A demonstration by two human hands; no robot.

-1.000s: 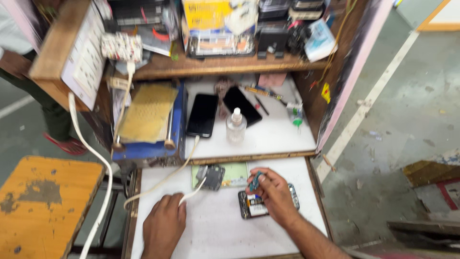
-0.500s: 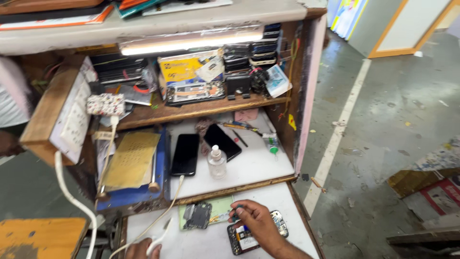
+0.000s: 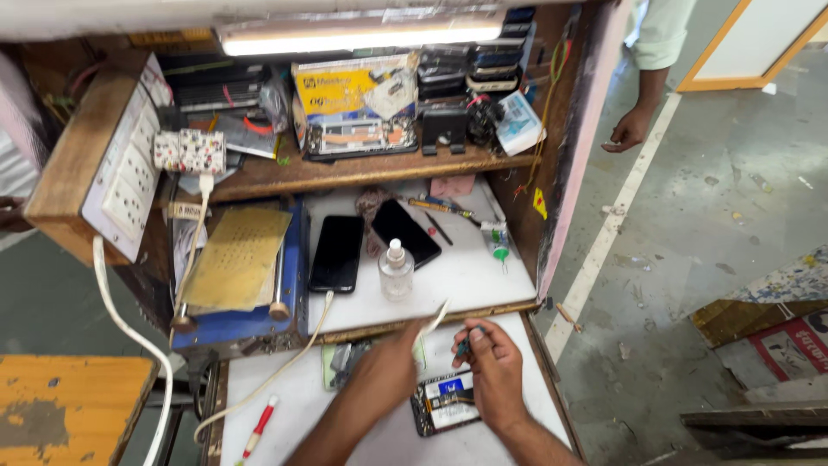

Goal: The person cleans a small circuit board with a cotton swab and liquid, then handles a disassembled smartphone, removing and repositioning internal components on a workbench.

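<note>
While I look down through the head camera, both hands sit low in the middle of the frame, over an opened phone (image 3: pixel 446 402) that lies flat on the white worktop (image 3: pixel 310 414) with its insides showing. My right hand (image 3: pixel 493 371) rests on the right side of the phone, fingers curled shut on a small dark tool (image 3: pixel 467 343) with a green bit on it. My left hand (image 3: pixel 388 367) is just left of it, pinched on a thin pale strip (image 3: pixel 434 321) that sticks up toward the shelf edge. The two hands are close together but I cannot tell if they touch.

To do this well, I think the phone must stay still, so the right palm should keep pressing lightly on it. The strip looks thin and bendy, so I would hold it softly and not tug hard. The tool tip should move slowly, since the parts inside are tiny.

Both wrists come in from the bottom edge, angled up and inward. The left forearm crosses from lower left.

Higher up, on the white shelf (image 3: pixel 466 276), a clear bottle (image 3: pixel 396 269) stands beside two dark phones (image 3: pixel 337 253). A red and white tool (image 3: pixel 259 425) lies at lower left.
</note>
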